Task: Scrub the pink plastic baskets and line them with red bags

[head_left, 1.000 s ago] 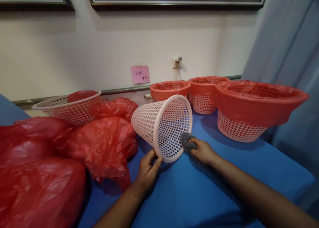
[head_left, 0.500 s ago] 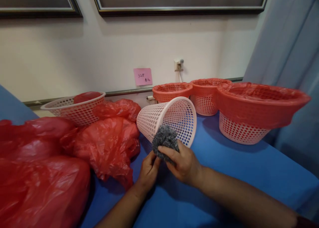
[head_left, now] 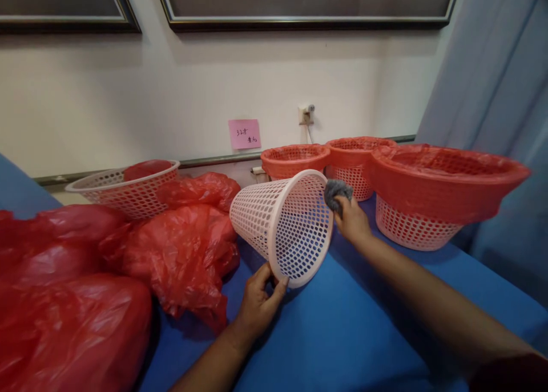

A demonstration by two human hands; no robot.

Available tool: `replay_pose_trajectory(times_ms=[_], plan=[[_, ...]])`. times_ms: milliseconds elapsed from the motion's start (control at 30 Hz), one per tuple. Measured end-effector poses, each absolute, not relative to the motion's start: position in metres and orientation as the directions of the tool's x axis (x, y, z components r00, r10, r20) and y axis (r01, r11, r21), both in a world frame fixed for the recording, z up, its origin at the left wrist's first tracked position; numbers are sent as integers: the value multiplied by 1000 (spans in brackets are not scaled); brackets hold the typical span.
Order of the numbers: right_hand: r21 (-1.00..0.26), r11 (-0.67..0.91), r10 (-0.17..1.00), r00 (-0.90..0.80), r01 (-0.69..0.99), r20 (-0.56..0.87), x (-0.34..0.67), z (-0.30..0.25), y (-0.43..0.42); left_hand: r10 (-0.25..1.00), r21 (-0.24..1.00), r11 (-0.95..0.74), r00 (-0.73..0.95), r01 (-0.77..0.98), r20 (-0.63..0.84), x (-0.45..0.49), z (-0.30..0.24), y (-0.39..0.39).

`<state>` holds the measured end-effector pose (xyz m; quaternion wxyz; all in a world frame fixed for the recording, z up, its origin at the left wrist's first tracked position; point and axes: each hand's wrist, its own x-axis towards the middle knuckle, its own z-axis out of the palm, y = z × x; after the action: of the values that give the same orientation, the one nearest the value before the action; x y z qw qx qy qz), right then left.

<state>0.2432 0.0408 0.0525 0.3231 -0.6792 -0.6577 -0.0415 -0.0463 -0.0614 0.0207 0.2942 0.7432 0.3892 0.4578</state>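
Observation:
A pale pink perforated basket (head_left: 274, 221) lies on its side on the blue table (head_left: 342, 335), its mouth turned toward me. My left hand (head_left: 259, 300) pinches the lower rim of the basket. My right hand (head_left: 351, 221) is closed on a grey steel-wool scrubber (head_left: 337, 190) and presses it against the basket's upper right rim.
Three baskets lined with red bags (head_left: 440, 181) stand at the back right. A heap of red plastic bags (head_left: 128, 255) covers the left side, with another white basket (head_left: 124, 189) behind it. A pink note (head_left: 244, 133) and a wall socket (head_left: 305, 114) are on the wall; a blue curtain (head_left: 500, 84) hangs at right.
My right hand carried the scrubber from the basket's lower rim, across its front, up to the upper right rim. My left hand kept hold of the lower rim.

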Motion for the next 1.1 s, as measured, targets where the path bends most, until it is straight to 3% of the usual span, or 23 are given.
replay_pose_trajectory(times_ms=[200,267,367,500,600,733,833,967,1100], plan=[[-304,248,952,-173,920,254,228,1,-16,840,790,-534,293,300,457,-44,18,-61],[-361,353,935,-307,863,180,217,2,-37,837,790,-540,292,291,464,-45,17,-61],[-576,489,859,-475,655,190,197,18,-62,827,790,-551,301,269,474,-47,16,-61],[-823,488,840,-413,291,352,167,58,-66,821,791,-559,300,248,486,-49,17,-61],[-861,499,849,-256,101,462,162,98,-35,828,793,-549,302,264,473,-49,17,-63],[-791,578,781,143,202,608,196,126,26,839,796,-530,316,291,443,-51,16,-62],[-841,304,818,330,448,472,231,101,46,848,798,-521,291,304,443,-51,17,-61],[-854,133,915,269,502,300,249,34,23,847,787,-528,264,318,462,-48,18,-60],[-880,101,995,-24,465,101,232,5,-17,816,761,-576,156,299,556,-44,17,-61]])
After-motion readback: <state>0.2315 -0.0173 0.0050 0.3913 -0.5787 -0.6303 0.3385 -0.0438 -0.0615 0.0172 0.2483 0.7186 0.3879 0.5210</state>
